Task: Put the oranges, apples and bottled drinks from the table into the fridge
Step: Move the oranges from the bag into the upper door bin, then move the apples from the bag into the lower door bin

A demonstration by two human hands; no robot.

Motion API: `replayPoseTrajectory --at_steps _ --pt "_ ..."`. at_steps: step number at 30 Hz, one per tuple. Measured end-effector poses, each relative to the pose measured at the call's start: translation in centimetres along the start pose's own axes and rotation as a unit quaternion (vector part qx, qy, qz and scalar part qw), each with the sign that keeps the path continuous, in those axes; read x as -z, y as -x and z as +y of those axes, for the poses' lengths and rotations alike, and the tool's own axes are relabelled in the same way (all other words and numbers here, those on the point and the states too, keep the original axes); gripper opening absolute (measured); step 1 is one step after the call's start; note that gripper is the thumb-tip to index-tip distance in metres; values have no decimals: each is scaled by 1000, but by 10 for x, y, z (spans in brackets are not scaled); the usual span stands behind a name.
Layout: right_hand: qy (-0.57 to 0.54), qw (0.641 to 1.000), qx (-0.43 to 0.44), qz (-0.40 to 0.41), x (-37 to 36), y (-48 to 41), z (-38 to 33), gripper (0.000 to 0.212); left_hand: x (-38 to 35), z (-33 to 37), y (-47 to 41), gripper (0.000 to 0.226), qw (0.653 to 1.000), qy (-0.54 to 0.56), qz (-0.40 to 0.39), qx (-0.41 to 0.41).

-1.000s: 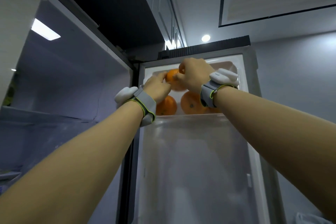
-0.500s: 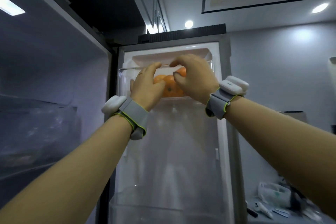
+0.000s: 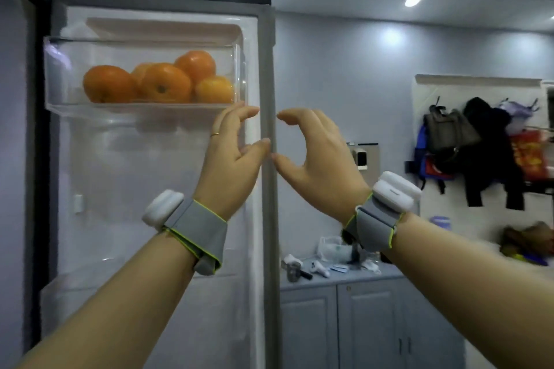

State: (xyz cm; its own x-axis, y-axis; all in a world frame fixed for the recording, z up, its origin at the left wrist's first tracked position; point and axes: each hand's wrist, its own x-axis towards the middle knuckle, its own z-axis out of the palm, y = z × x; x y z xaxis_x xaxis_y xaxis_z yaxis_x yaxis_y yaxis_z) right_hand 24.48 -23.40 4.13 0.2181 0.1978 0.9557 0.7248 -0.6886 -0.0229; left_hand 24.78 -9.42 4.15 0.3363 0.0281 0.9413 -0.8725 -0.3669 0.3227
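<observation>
1. High up on the open fridge door (image 3: 156,189), seen by the head camera, a clear shelf (image 3: 60,81) holds the oranges (image 3: 162,87). They sit close together in a little heap, with one on top of the others.
2. Just below the right end of that shelf is the left hand (image 3: 230,159). It holds nothing. Its fingers are bent a little and spread apart. One finger has a gold ring (image 3: 214,134).
3. Beside it, past the edge of the door, is the right hand (image 3: 317,165). It holds nothing too, and its fingers curve loosely.
4. The two thumbs are very near each other. I cannot tell if they touch.
5. Each wrist has a grey band (image 3: 195,225) with a white box on it.
6. Low on the right, a desk (image 3: 344,277) carries small things, too blurry to name. On the wall hang bags and coats (image 3: 479,144).
</observation>
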Motion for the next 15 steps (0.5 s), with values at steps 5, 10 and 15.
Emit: replayPoseTrajectory --at_steps 5,10,15 --pt "-16 997 -75 -7 51 58 34 50 -74 13 42 34 987 129 -78 49" --pt "17 991 -129 -7 100 115 58 48 -139 31 85 34 966 212 -139 56" --pt "77 980 -184 -6 156 175 77 51 -204 53 129 35 935 278 -207 72"
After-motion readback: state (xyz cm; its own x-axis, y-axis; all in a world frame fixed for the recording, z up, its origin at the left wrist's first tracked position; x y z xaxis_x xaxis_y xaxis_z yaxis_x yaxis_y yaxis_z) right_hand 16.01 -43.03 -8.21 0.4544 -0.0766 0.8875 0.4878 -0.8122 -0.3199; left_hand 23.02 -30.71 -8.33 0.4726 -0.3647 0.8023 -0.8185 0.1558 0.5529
